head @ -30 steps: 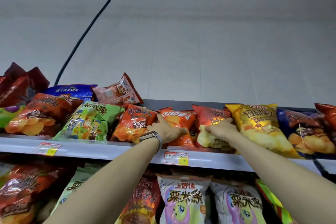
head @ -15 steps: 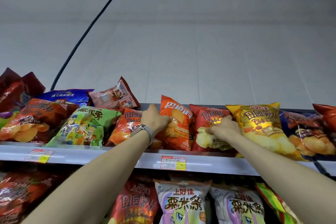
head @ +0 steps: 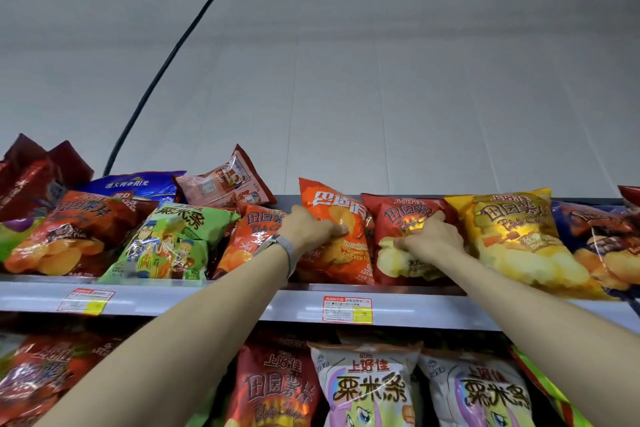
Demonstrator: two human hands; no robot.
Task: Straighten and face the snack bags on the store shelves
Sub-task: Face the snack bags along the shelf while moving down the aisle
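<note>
On the top shelf (head: 194,300) stands a row of snack bags. My left hand (head: 311,230), a watch on its wrist, grips the left edge of an orange chip bag (head: 341,253), thumb on the front. The bag stands nearly upright, face forward. My right hand (head: 429,241) presses flat on the front of the red chip bag (head: 398,215) beside it, fingers spread to the left. A yellow chip bag (head: 512,236) leans to the right of that hand. An orange-red bag (head: 249,239) lies tilted just left of my left wrist.
Further left lie a green bag (head: 173,239), an orange tomato bag (head: 72,232), a blue bag (head: 138,184), a pink bag (head: 225,180) and dark red bags (head: 31,170), piled loosely. A dark bag (head: 595,236) sits far right. More bags (head: 367,388) fill the lower shelf. A black cable (head: 180,42) runs up the wall.
My left hand has taken the orange bag's edge and raised it from lying back to nearly upright. My right hand has stayed on the red bag.
</note>
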